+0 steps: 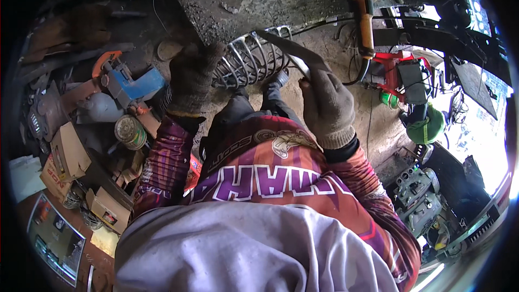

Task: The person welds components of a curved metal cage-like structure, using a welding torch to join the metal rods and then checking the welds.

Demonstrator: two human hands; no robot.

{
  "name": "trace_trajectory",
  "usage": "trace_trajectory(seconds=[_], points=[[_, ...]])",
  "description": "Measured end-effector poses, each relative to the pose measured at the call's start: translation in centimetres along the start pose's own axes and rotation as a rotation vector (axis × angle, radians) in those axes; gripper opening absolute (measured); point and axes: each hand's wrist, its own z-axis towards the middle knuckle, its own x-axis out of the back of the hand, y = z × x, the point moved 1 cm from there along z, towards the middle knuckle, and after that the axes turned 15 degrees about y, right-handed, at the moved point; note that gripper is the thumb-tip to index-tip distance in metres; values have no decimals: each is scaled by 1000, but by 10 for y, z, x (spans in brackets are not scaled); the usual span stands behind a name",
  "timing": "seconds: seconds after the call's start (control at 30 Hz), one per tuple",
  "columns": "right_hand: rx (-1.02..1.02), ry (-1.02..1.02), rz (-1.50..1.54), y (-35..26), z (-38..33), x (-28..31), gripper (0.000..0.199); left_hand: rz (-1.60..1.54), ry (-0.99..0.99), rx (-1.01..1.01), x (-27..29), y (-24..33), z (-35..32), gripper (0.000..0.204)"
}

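Observation:
In my left hand (192, 78), gloved and closed, is one end of an open metal cage of curved bars (251, 60), held at a tilt beside the worktable's near edge. My right hand (328, 103), also gloved, closes round a long, flat, dark bar-like tool (292, 48). The tool slants up and left, its far end over the cage's upper edge; whether they touch I cannot tell. A pale strip of metal shows beside the tool near my right fingers. The grip hides the tool's near end, so its exact kind is unclear.
The dirty metal worktable (216, 0) lies ahead. An orange corded power tool (365, 16) is at its right. On the left are a blue-and-orange machine (138, 84), a tin can (130, 131) and cardboard boxes (70, 151). Engine parts (419, 197) stand lower right.

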Motion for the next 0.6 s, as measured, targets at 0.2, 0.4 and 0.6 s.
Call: trace_trajectory(seconds=[0.2, 0.4, 0.6], points=[[-61, -10, -27, -2, 1, 2, 35, 55, 38, -54, 2, 0, 6, 27], [-60, -44, -35, -4, 1, 1, 37, 297, 76, -218, 4, 1, 4, 35], [-62, -18, 13, 0, -3, 3, 37, -308, 64, 258, 2, -1, 0, 33]])
